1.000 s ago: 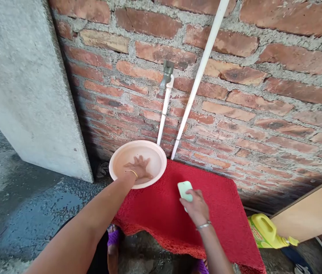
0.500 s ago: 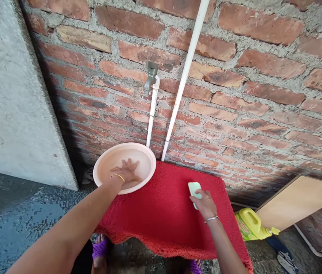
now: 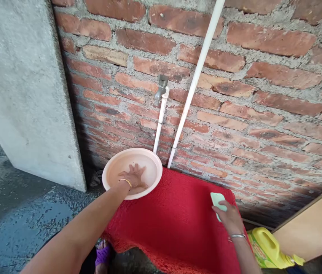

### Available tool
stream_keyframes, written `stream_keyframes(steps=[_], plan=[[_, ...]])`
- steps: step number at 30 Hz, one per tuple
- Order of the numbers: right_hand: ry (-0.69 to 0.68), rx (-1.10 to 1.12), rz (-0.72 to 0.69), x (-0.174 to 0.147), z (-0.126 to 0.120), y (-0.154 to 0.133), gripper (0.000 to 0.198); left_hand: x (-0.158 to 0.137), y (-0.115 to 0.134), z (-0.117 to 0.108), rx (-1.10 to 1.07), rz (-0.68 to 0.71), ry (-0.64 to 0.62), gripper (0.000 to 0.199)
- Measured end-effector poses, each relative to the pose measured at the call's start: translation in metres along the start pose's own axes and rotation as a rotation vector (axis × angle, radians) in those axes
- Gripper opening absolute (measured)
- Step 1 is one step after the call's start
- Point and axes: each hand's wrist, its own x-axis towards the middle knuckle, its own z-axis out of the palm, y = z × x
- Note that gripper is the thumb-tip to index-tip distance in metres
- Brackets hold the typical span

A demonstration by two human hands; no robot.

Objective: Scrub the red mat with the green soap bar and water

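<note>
The work looks unfinished, its remainder unclear: the right hand (image 3: 230, 220) closes around a pale-green, rounded-oblong scrubber (image 3: 217, 198) over the red shaggy cloth (image 3: 163, 224) at two o'clock; the left hand (image 3: 134, 177) spreads wide, gripping nothing, in the round pale-pink plastic basin (image 3: 152, 171) at ten o'clock.

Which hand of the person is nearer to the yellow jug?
Right. The right hand, its grip on a pale green object, is at the right end of the red cloth, just left of the yellow jug. The left hand is farther, spread inside the basin.
</note>
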Motion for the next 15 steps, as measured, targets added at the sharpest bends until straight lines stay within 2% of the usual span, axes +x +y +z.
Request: stream_keyframes(steps=[4,8,12,15], plan=[[-0.099,-0.014,-0.163,-0.001,0.02,-0.117,0.037,0.003,-0.002,0.002,0.017,0.006,-0.022,0.12],[-0.139,0.013,-0.311,0.004,0.053,-0.203,0.034,0.005,-0.004,0.003,0.039,0.011,-0.03,0.12],[-0.161,0.017,-0.465,0.005,0.083,-0.248,0.031,0.007,-0.004,0.005,-0.021,0.016,0.021,0.113],[-0.166,0.006,-0.527,0.01,0.09,-0.252,0.034,0.008,-0.007,0.007,-0.076,0.015,0.1,0.091]])
